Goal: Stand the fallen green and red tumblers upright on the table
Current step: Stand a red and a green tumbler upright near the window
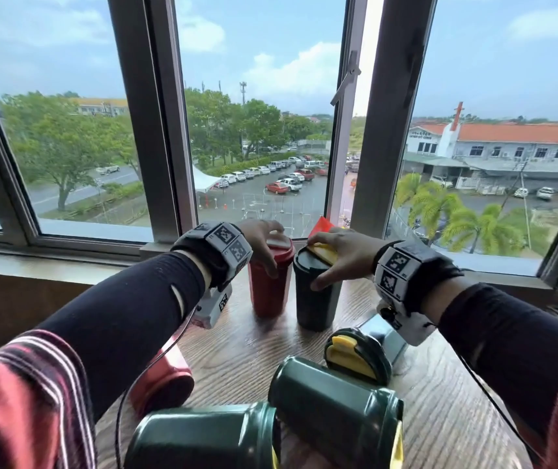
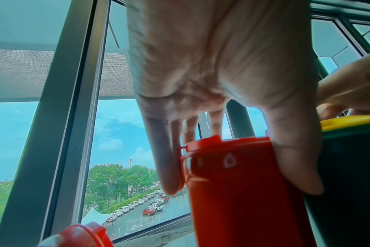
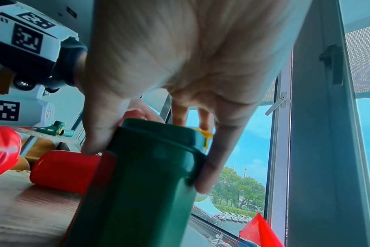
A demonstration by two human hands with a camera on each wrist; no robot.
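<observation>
Fallen red tumbler (image 1: 164,384): I see it on its side at the near left of the table (image 1: 440,401), under my left forearm, not yet raised.
Left hand (image 1: 260,242): I hold the upright red tumbler (image 1: 269,286) from above, thumb on one side of the lid and the other fingers curled down the far side.
Right hand (image 1: 338,252): I hold the upright green tumbler (image 1: 316,299) in the same way, thumb and fingers around its lid with the yellow flap (image 1: 325,252).
Position of the pair: both stand side by side near the window sill (image 1: 67,262), close together; I cannot tell if they touch.
Fallen green tumblers: one (image 1: 203,438) lies at the near edge, a second (image 1: 335,404) just right of it, and a third (image 1: 358,357) behind, all on their sides.
Step in hand: I judge I am setting this pair down upright.
Next move: I think both hands must let go gently, so nothing tips, then come back toward me for the fallen ones.
</observation>
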